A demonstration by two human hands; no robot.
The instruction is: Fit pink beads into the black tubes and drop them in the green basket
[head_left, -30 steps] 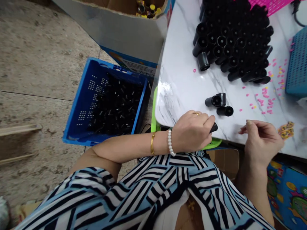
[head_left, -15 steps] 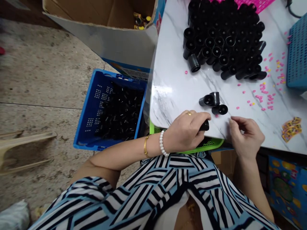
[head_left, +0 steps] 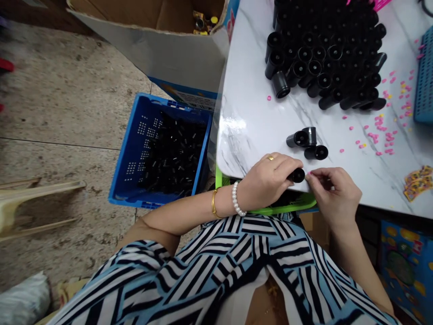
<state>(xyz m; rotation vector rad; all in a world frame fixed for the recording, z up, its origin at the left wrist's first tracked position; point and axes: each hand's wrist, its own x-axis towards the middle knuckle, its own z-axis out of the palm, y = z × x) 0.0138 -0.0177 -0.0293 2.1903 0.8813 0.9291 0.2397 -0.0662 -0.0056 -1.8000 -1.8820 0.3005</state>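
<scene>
Near the table's front edge, my left hand [head_left: 267, 183] is closed around a black plastic cylinder [head_left: 298, 175], its open end turned toward my right. My right hand [head_left: 334, 192] pinches a small pink piece [head_left: 309, 174] between thumb and forefinger, close beside that open end. Just beyond my hands lie three loose black cylinders [head_left: 316, 152] on their sides. Farther back a dense group of black cylinders [head_left: 311, 67] stands on the white marbled table [head_left: 243, 131]. Many small pink and yellow pieces [head_left: 382, 131] are scattered to the right.
A blue crate [head_left: 117, 180] full of black parts stands on the floor at left, below a large cardboard box [head_left: 189, 54]. A green basket [head_left: 299, 205] sits under the table edge. Printed orange stickers [head_left: 418, 183] and a light-blue basket [head_left: 424, 85] are at right.
My right hand has moved left to the cylinder, bringing a pink piece. My left hand has turned the cylinder so its open end shows. The whole view has shifted slightly.
</scene>
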